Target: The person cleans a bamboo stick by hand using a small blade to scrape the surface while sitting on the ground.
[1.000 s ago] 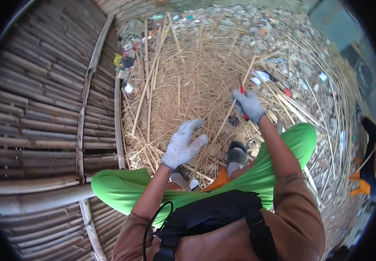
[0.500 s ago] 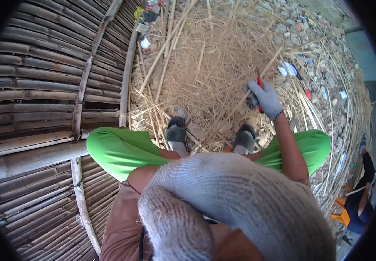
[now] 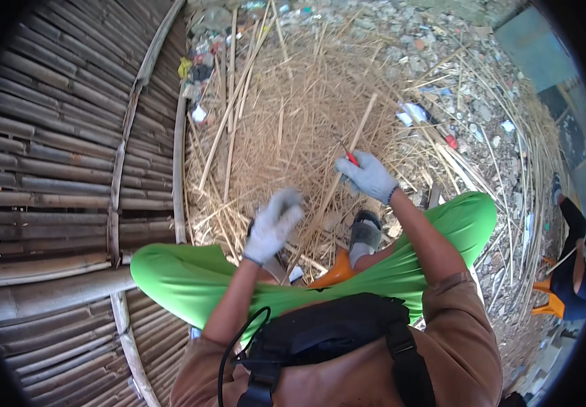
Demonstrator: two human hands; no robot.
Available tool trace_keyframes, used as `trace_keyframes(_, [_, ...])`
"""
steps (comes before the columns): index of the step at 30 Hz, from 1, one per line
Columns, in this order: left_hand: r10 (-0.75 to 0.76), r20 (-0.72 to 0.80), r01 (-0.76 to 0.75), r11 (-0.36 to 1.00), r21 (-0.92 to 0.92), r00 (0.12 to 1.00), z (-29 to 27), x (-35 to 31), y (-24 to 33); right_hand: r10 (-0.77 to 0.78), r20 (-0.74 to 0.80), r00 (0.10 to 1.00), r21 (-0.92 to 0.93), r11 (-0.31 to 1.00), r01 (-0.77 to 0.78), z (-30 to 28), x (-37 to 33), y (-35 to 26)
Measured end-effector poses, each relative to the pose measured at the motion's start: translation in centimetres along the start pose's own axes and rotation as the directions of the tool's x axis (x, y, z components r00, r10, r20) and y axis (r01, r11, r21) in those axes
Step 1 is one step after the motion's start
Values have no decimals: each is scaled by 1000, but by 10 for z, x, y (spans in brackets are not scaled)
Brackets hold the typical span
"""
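My right hand, in a pale knit work glove, is closed around a red-handled knife whose thin dark blade points up and left. A long split bamboo strip runs beneath the fingers of that hand, slanting down toward my feet; I cannot tell whether the fingers also grip it. My left hand, gloved the same way, is over my left foot, slightly blurred, its fingers apart with nothing seen in them. A heap of bamboo shavings spreads on the ground beyond both hands.
A bamboo slat wall stands along my left. An orange stool shows between my legs. Long strips and rubble lie at right, where another person is near an orange seat.
My left hand has come down from close before the camera to near my left foot. The right hand, still holding the knife, has shifted left and nearer.
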State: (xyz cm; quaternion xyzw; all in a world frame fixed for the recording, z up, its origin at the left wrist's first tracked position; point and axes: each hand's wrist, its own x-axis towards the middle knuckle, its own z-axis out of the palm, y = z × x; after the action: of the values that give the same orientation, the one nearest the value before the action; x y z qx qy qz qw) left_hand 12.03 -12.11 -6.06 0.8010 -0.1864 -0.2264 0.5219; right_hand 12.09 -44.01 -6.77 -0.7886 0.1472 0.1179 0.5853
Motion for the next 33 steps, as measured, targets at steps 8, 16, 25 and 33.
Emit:
trace_keyframes(8, [-90,338,42,988,148,937,61,-8,-70,-80,-462,883,261,939,222,-57,7,-24])
trace_keyframes(16, [-73,312,124,982,-145,947,75,-6,-52,48,-229,972,253,967,12,-31,-13,-4])
trace_keyframes(25, [-142,335,237,936,-262,932,92,9,-62,50,159,986,-192,981,-19,43,-4,73])
trace_keyframes(33, [-139,351,212,961,-178,926,81,9,-84,-61,-180,982,128,988,85,13,14,32])
